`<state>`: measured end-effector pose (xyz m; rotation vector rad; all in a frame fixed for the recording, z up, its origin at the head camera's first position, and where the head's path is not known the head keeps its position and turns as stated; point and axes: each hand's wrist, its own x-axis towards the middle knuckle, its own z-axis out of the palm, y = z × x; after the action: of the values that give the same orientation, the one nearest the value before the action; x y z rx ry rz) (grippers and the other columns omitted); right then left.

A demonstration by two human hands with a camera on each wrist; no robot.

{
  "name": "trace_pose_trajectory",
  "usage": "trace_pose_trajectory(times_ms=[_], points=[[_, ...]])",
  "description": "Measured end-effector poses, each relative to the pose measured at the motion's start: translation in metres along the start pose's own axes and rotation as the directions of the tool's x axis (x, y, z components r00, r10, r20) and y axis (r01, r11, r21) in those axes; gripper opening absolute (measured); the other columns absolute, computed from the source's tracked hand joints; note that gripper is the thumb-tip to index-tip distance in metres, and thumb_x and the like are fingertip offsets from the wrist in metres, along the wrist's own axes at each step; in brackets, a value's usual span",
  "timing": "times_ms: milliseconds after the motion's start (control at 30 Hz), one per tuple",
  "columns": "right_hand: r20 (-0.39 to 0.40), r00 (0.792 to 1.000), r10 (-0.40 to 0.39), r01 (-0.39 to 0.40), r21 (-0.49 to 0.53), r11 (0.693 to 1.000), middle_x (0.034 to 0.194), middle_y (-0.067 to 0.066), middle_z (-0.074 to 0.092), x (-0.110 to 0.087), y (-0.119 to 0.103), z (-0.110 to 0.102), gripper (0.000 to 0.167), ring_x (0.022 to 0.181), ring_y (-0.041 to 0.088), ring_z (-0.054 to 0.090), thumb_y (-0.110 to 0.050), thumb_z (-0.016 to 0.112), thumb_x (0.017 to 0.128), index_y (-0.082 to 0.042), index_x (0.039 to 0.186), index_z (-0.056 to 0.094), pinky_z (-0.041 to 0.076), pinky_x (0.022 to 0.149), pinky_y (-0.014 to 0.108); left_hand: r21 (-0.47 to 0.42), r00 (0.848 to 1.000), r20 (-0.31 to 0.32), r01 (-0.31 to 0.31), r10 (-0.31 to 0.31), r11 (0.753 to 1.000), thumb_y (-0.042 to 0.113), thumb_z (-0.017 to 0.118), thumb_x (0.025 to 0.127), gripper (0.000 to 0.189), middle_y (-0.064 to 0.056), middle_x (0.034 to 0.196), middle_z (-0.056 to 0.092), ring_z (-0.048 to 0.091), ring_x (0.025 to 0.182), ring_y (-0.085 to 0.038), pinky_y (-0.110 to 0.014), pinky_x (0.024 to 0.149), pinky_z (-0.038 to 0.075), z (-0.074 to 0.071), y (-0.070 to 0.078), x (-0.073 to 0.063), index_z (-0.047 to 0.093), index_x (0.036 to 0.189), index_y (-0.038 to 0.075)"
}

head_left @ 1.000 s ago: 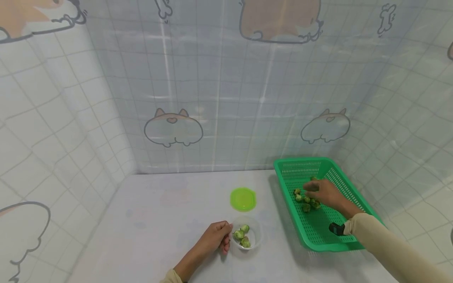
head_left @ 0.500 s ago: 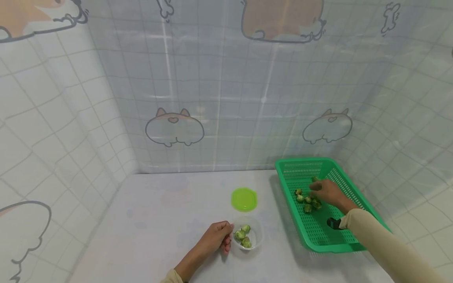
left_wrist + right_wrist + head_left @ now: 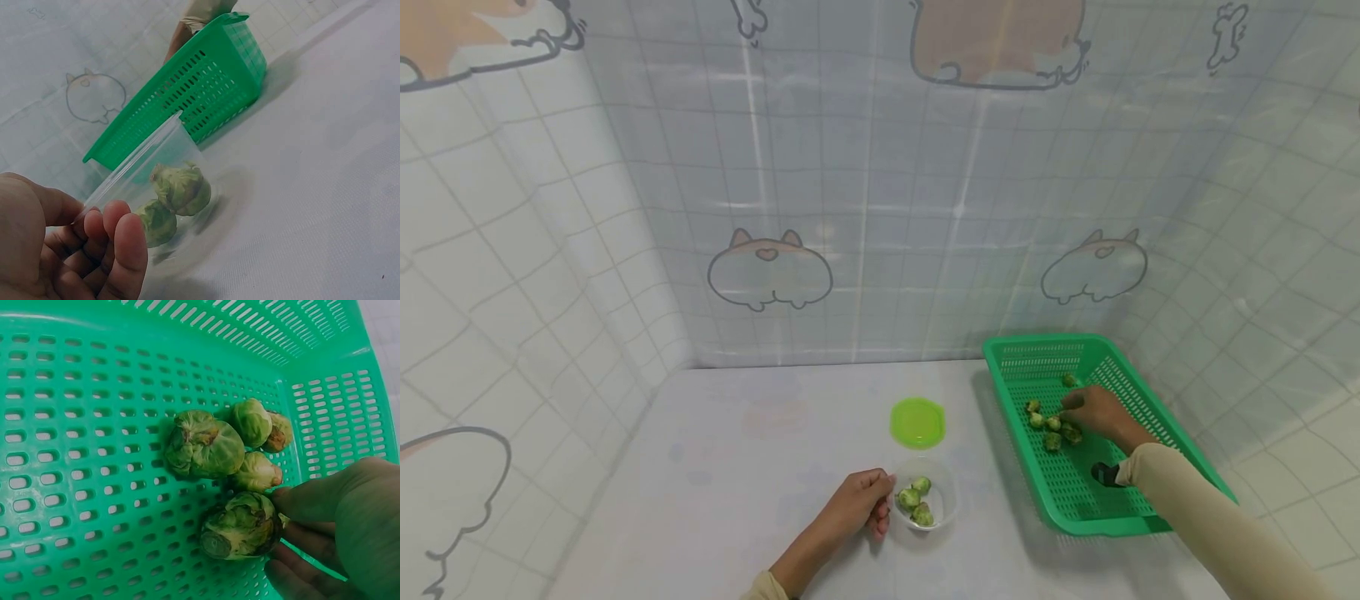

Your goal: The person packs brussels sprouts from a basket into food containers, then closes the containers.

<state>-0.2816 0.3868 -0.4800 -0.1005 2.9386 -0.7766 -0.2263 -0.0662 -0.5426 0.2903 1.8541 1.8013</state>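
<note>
A green basket [image 3: 1116, 527] with slotted walls stands on the pale worktop [image 3: 737, 467], and at least six Brussels sprouts [image 3: 1053, 442] show inside it. Most of these sprouts are gathered in the left half of the basket, some touching, while one stray sprout [image 3: 1068, 379] lies apart toward the basket's far end. The right hand [image 3: 1097, 411] reaches into the basket from its right side, just beside the cluster. Its thumb and fingers stand apart around the near end of one leafy sprout [image 3: 240, 528] with a cut stem, on the basket's floor; whether this grip presses on the sprout I cannot tell. The black band [image 3: 1105, 475] at the cuff of the beige sleeve [image 3: 1217, 517] hangs over the basket's near half. To the left of the basket, level with its near part and well clear of its wall, a round clear container [image 3: 942, 502] stands upright with three trimmed sprouts [image 3: 908, 498] in it. The left hand [image 3: 859, 498], farther left of the basket than the container, pinches the container's rim between thumb and finger, the other fingers loosely curled. A bright green lid [image 3: 917, 422] lies flat to the left of the basket, about level with its middle. Behind the basket rises a grid-patterned backdrop [image 3: 865, 208] printed with cartoon dogs [image 3: 771, 271] and bones.
</note>
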Motion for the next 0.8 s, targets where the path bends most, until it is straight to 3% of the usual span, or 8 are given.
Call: trace_pose_trajectory(times_ms=[367,600,800], points=[[-0.004,0.999,-0.037,0.037,0.002,0.999,0.114,0.032,0.065,-0.0021,-0.0066,0.0018,0.033,0.100,0.046,0.064,-0.010,0.067,0.095,0.012,0.120,0.065,0.058,0.075,0.049,0.001,1.000,-0.003,0.001,-0.001,1.000,0.031,0.052,0.106,0.052,0.000,0.065,0.053,0.056,0.051,-0.012,-0.024,0.048,0.053,0.0009,-0.0003,0.0003,0.049,0.095,-0.020],[-0.015,0.998,-0.053,0.053,-0.001,0.999,0.112,0.031,0.066,-0.0026,-0.0052,0.0029,0.031,0.099,0.046,0.064,-0.009,0.068,0.095,0.012,0.118,0.066,0.058,0.075,0.048,0.002,1.000,-0.009,-0.003,0.003,1.000,0.030,0.052,0.106,0.047,0.000,0.064,0.053,0.056,0.050,-0.012,-0.024,0.048,0.053,0.0010,-0.0007,0.0006,0.051,0.088,-0.013],[-0.036,0.998,-0.056,0.056,0.008,0.998,0.110,0.028,0.068,-0.0018,-0.0001,0.0050,0.028,0.097,0.043,0.066,-0.009,0.068,0.095,0.009,0.116,0.068,0.059,0.073,0.046,0.001,1.000,-0.006,-0.007,0.007,1.000,0.029,0.052,0.106,0.048,0.000,0.064,0.053,0.056,0.051,-0.012,-0.024,0.047,0.053,0.0008,-0.0012,0.0005,0.050,0.090,-0.017]])
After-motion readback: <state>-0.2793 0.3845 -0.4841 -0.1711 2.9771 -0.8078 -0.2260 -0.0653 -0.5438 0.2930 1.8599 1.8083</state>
